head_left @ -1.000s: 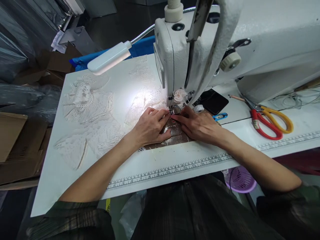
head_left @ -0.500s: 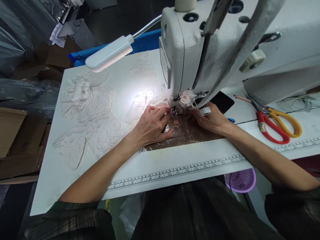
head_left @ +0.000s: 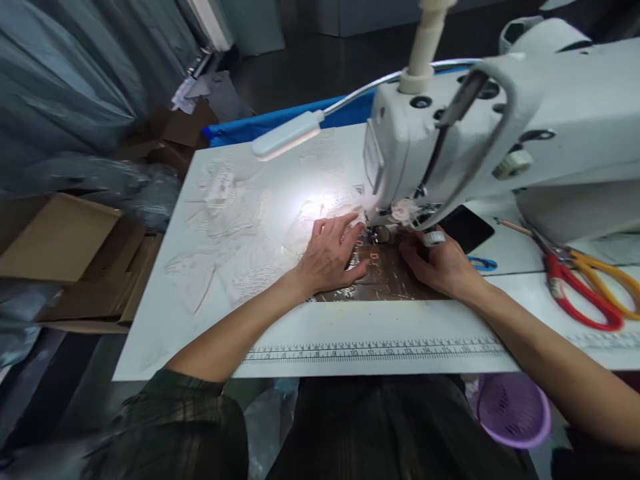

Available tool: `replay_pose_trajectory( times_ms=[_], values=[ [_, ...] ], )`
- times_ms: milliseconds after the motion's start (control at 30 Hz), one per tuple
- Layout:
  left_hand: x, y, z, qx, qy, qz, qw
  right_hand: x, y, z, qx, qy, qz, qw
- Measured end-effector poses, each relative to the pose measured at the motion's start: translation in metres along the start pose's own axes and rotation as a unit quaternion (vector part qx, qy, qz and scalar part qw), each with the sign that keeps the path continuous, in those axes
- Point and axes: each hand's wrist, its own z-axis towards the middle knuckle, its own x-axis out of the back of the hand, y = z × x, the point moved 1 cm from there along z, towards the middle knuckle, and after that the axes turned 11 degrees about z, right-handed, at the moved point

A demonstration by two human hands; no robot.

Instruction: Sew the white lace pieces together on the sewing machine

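White lace fabric point(head_left: 320, 208) lies left of the needle area of a white sewing machine point(head_left: 410, 143). My left hand point(head_left: 333, 257) rests with fingers spread on the fabric's edge and the brown plate point(head_left: 385, 277), just left of the presser foot point(head_left: 381, 234). My right hand point(head_left: 443, 261) is curled low at the right of the foot, beside a white knob point(head_left: 434, 237); its fingertips are partly hidden, and what they hold is too small to name. A pale fabric flower point(head_left: 404, 211) sits on the machine above the foot.
More lace pieces point(head_left: 235, 220) cover the table's left. A lamp point(head_left: 290, 135) hangs over them. Right of my right hand are a dark phone point(head_left: 465, 229), blue snips point(head_left: 483, 263) and scissors point(head_left: 583, 293). Cardboard boxes point(head_left: 65, 240) stand left; a purple basket point(head_left: 515, 410) is below.
The head view has shifted, so the table and machine appear moved and more of the machine shows. Both hands remain on either side of the presser foot, with little visible change in pose.
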Motion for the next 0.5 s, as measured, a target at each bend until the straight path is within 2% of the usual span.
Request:
replay_pose_trajectory(
  times_ms=[200, 333, 400, 500],
  values=[
    [0.004, 0.021, -0.01, 0.054, -0.013, 0.114, 0.992, -0.001, 0.001, 0.0, -0.018, -0.057, -0.009, 0.998],
    [0.012, 0.027, -0.018, 0.158, -0.059, 0.196, 0.966, 0.003, -0.003, 0.003, 0.014, -0.08, 0.002, 0.997],
    [0.018, 0.022, -0.024, 0.189, -0.107, 0.185, 0.958, 0.008, -0.005, 0.003, 0.044, -0.103, 0.002, 0.994],
    [0.027, 0.017, -0.039, 0.161, -0.149, 0.139, 0.966, 0.018, -0.01, -0.001, 0.1, -0.146, -0.001, 0.984]
  ],
)
